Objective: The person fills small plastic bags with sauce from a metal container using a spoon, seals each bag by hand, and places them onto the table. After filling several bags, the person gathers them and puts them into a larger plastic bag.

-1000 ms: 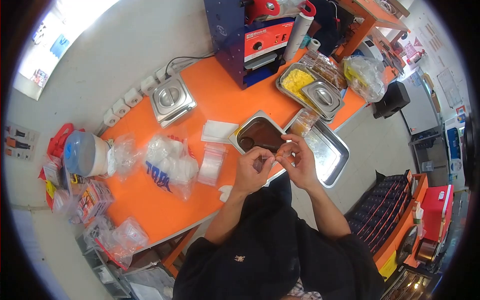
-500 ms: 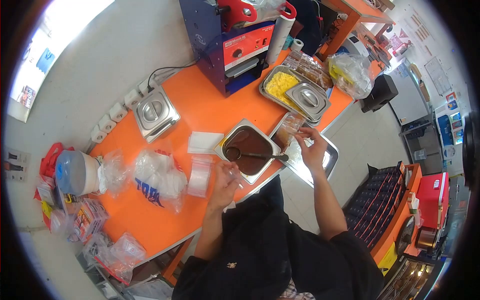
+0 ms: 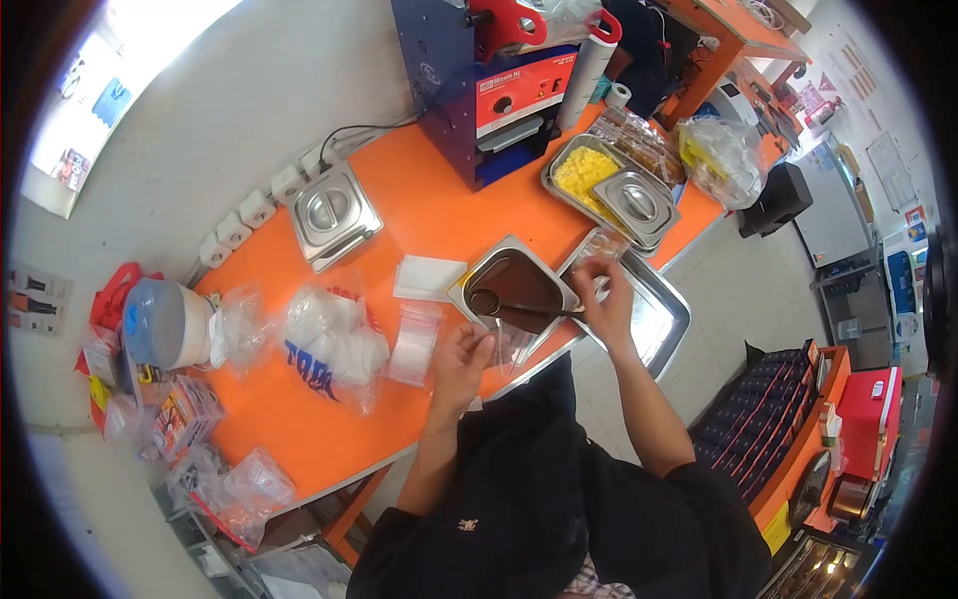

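A steel pan of brown sauce (image 3: 529, 280) sits near the table's front edge, with a dark-handled ladle (image 3: 486, 301) lying in it. My left hand (image 3: 462, 364) is closed on a small clear plastic bag (image 3: 511, 342) in front of the pan. At the pan's right side, my right hand (image 3: 606, 298) has its fingers closed around the end of the ladle's handle. Behind that hand a clear packet (image 3: 606, 243) rests at the steel tray (image 3: 664, 319). Left of the pan lie a stack of clear bags (image 3: 415, 344) and white sheets (image 3: 427, 278).
A lidded steel container (image 3: 334, 215) stands at the back left. Beyond the sauce stand a blue and red machine (image 3: 499, 110) and a container of yellow food (image 3: 586, 174). Plastic bags (image 3: 334, 344) and a white bucket (image 3: 167, 324) are on the left.
My right hand has moved from the packet down to the ladle's handle. The small bag in my left hand now hangs more openly toward the pan. The whole view has shifted slightly.
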`<act>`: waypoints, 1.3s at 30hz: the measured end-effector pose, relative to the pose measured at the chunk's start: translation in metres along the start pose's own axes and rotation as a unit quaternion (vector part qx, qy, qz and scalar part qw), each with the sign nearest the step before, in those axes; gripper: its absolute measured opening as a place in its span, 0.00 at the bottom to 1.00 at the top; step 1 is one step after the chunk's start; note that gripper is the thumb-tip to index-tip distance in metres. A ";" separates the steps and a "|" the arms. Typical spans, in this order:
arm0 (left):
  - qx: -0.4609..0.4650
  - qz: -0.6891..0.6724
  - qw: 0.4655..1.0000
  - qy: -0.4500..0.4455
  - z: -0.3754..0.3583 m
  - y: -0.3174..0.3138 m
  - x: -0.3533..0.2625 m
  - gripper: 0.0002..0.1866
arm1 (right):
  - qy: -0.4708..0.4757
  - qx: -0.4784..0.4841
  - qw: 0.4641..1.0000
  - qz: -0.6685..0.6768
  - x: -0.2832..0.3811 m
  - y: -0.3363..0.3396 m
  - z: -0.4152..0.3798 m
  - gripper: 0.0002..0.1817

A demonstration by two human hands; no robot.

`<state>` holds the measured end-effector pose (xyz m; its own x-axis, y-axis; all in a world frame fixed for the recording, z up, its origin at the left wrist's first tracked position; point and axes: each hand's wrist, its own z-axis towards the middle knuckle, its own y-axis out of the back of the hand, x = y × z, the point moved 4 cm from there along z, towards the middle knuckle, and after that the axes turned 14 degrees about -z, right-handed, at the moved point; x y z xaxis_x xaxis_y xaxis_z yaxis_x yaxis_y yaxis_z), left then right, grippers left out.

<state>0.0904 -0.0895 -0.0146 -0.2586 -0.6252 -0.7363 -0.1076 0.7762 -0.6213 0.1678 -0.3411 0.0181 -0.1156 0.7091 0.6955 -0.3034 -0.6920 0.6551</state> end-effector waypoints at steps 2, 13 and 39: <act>0.049 -0.001 0.999 -0.010 0.000 -0.017 -0.003 0.08 | 0.021 0.168 0.979 0.112 0.051 0.001 -0.021 0.20; 0.116 -0.075 0.989 -0.053 -0.002 -0.033 -0.003 0.19 | -0.136 0.233 0.893 0.360 0.048 -0.020 -0.074 0.07; 0.121 0.360 0.925 0.018 -0.043 -0.063 -0.012 0.04 | 0.164 0.421 0.888 -0.087 0.102 0.032 -0.084 0.16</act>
<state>0.0589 -0.1272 0.0453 -0.2115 0.0534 -0.9759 0.3210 0.9469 -0.0177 0.0671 -0.2796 0.0856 -0.4472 0.7210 0.5294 0.4556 -0.3257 0.8285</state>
